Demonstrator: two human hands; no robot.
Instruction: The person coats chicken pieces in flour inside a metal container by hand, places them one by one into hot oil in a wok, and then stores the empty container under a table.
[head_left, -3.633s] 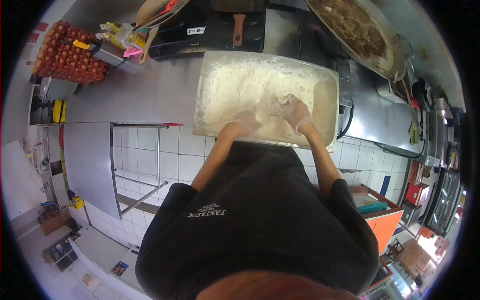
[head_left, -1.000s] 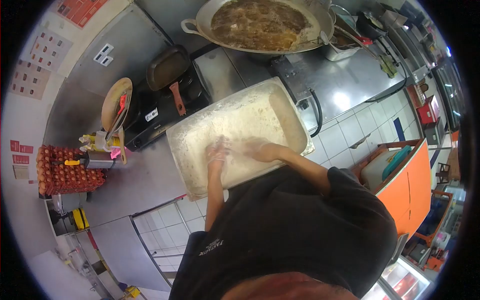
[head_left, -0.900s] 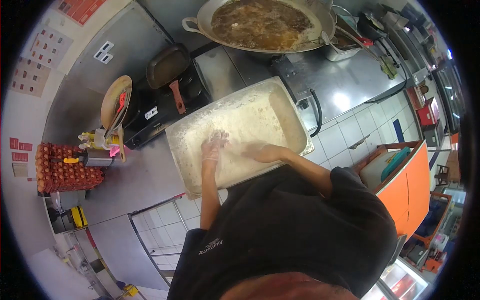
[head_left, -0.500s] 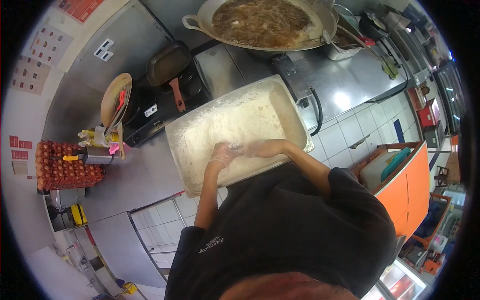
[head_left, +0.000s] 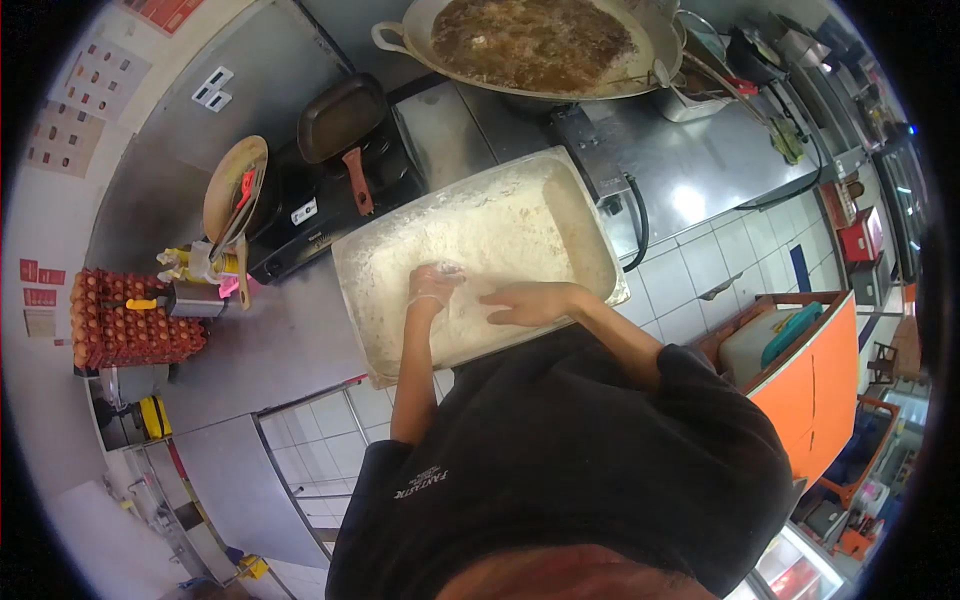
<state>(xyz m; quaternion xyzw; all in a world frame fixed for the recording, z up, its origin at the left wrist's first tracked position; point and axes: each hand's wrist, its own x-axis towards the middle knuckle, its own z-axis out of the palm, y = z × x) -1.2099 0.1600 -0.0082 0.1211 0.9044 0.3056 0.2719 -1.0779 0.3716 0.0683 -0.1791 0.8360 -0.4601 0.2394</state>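
Observation:
A large metal tray [head_left: 590, 225] holds pale flour [head_left: 490, 230]. My left hand [head_left: 433, 285], in a clear glove, is over the flour near the tray's middle, its fingers curled round something too small and floury to make out. To its right my right hand [head_left: 528, 302] is spread above the flour near the tray's front edge, fingers apart and pointing left, with nothing in it. The two hands are apart.
A wide pan of bubbling oil [head_left: 530, 45] stands behind the tray. A black stove [head_left: 330, 220] bears a square pan [head_left: 342, 118]. Egg trays [head_left: 135, 320] are stacked at the left. An orange cabinet [head_left: 810, 390] stands at the right.
The view has turned since the oldest frame, bringing the oil pan to the top middle. Since half a second ago my hands have moved apart and my right hand's fingers have spread.

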